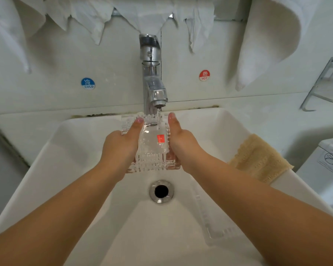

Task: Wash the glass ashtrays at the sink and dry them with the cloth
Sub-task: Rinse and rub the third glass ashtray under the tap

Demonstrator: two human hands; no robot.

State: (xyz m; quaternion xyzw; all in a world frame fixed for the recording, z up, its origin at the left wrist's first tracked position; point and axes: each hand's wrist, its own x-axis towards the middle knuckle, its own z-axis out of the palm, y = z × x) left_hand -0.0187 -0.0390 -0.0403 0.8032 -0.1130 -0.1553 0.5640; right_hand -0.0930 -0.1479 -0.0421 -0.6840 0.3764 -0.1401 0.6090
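A square cut-glass ashtray (152, 144) with a red sticker is held over the white sink (75, 169) under the running chrome tap (152, 81). My left hand (121, 146) grips its left side, thumb lying on top. My right hand (183, 144) grips its right side, thumb up along the rim. Water from the spout strikes the ashtray's far edge. A second clear glass ashtray (217, 223) lies in the sink near my right forearm, partly hidden. A tan cloth (258, 158) is draped over the sink's right rim.
The drain (161, 191) is open below the held ashtray. White towels (267, 35) hang on the wall above. Cold (88, 83) and hot (204, 75) stickers flank the tap. A metal rack (325, 87) is on the right wall, a white appliance (327, 166) below it.
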